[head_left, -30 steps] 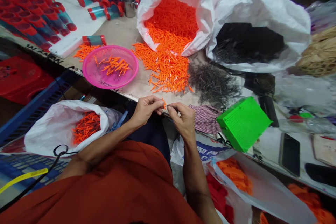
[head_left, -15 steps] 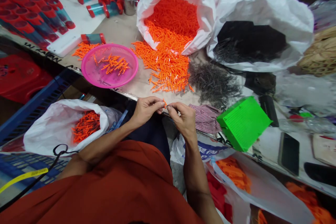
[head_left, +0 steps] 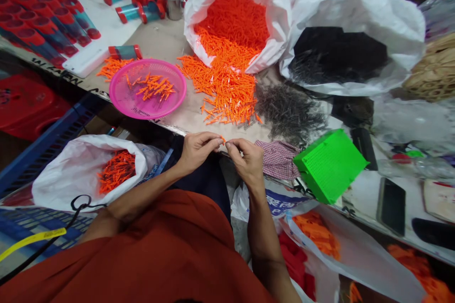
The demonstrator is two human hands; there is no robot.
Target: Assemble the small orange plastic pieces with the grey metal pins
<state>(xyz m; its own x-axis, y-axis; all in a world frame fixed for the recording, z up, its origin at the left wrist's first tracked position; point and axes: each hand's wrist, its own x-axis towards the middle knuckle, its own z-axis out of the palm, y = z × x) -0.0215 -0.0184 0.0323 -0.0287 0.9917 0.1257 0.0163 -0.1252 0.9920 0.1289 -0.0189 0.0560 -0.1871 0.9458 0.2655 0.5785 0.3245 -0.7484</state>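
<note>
My left hand and my right hand meet in front of me, just off the table's near edge. A small orange plastic piece pokes up from the left fingertips, close to the right fingertips. Whatever else the right fingers pinch is hidden. Beyond my hands lie a loose heap of orange pieces and a mass of thin dark grey wires. A white sack of orange pieces stands open behind them. Below my left arm, a white bag holds orange-and-dark pieces.
A pink plastic basket holds orange pieces. Rows of red-capped clear tubes and a steel cup stand far left. A green plastic crate, checked cloth, a phone and a white sack of black material lie right.
My hands stay almost in place, with the fingertips drawn a little closer. Less of the orange piece shows above them. The whole view has shifted slightly.
</note>
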